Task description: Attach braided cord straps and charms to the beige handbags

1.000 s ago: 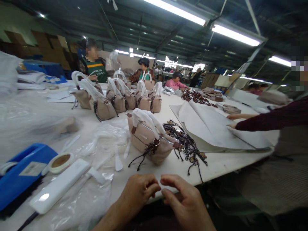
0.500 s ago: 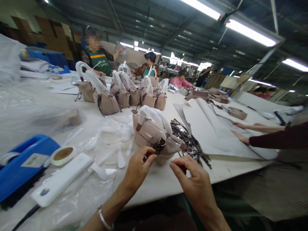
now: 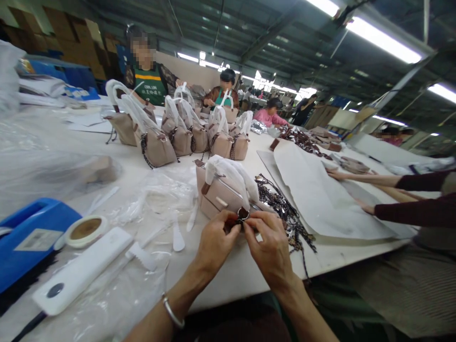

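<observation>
Both hands, left point(image 3: 217, 237) and right point(image 3: 269, 242), pinched the metal ring point(image 3: 243, 214) of a handbag point(image 3: 223, 192) stood upright on the bench point(image 3: 228, 270), its handles point(image 3: 231, 173) paper-wrapped, seemingly against scuffs.

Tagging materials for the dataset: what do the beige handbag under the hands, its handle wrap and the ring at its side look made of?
Handbag: smooth matte beige panels with brown trim, looks like leather or faux leather; cannot tell which.
Handle wrap: white, soft and crinkled, likely foam sheet or tissue.
Ring: small shiny loop, probably metal, between the left hand and right hand.
</observation>
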### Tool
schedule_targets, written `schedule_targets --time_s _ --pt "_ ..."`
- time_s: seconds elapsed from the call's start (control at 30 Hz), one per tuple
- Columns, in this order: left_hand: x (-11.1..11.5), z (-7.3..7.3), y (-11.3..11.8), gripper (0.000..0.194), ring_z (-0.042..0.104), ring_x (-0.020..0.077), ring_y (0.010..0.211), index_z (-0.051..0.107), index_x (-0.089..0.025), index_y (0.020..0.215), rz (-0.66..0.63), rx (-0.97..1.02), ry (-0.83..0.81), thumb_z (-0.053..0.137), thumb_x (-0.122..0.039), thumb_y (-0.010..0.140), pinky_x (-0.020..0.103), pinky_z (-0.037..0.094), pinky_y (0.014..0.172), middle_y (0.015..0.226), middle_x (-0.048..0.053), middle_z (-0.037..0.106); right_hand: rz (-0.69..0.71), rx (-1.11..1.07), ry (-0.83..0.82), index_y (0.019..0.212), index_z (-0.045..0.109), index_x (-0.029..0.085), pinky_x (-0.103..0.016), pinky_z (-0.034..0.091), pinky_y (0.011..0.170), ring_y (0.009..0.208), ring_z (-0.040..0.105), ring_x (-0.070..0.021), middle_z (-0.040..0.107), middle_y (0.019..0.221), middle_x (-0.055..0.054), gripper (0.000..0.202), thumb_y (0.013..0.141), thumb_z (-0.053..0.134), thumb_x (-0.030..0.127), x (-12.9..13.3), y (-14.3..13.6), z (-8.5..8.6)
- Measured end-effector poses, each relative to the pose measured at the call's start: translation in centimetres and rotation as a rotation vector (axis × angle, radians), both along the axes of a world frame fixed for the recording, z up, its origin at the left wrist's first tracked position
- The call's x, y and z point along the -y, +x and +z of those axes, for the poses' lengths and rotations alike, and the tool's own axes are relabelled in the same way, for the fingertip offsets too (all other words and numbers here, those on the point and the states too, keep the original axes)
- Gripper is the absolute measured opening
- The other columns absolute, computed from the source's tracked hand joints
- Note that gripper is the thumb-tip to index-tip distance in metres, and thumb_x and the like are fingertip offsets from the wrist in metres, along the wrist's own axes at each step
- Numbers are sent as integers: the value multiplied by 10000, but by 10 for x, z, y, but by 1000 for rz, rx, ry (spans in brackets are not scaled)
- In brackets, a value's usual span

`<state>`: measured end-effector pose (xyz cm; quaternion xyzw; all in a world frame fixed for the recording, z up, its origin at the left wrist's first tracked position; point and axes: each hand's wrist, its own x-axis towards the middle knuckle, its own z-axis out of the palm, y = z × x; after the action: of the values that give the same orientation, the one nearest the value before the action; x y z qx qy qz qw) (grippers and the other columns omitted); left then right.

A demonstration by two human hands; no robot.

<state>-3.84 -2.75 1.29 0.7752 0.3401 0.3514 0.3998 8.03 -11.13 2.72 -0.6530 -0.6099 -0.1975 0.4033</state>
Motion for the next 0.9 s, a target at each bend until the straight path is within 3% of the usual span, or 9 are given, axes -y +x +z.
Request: schedule_targets --time_s 0.1,0.27,0.5,0.67,0.73,0.9 --pt "1 4 -1 190 637 154 737 639 -201 1006 -38 82 -115 602 -181 821 259 470 697 835 -9 699 11 -8 -16 880 648 175 -399 433 833 899 582 -215 643 932 -63 63 880 623 117 -1 1 -1" --pt "-1 5 -1 183 660 166 795 667 -179 976 -54 164 -214 605 -196 805 265 495 749 879 13 714 45 -37 -29 835 632 180 -388 446 828 896 590 -212 640 917 -59 85 860 630 100 1 5 3" --pt "0 6 -3 168 651 169 823 680 -179 953 -77 194 -256 621 -240 807 266 497 777 886 15 713 34 -29 -91 825 636 183 -410 432 853 899 584 -221 631 900 -55 90 879 612 115 -3 5 2" --pt "-2 -2 -1 202 626 162 724 648 -170 995 -153 254 -389 523 -277 879 264 517 654 834 20 671 64 -66 -112 865 629 185 -401 438 853 922 573 -214 621 945 -60 98 919 566 132 -4 6 -1" --pt "-4 -8 2 151 619 164 728 640 -173 955 -154 234 -331 545 -239 858 260 510 644 836 21 657 73 -77 -119 869 625 186 -399 444 847 919 568 -213 615 944 -60 103 921 557 130 -3 7 -2" --pt "-9 -11 2 94 605 172 824 615 -201 857 -136 98 49 530 -204 898 276 471 759 855 17 627 115 -94 -131 876 615 194 -400 463 850 924 573 -211 616 949 -59 118 930 528 135 1 9 3"
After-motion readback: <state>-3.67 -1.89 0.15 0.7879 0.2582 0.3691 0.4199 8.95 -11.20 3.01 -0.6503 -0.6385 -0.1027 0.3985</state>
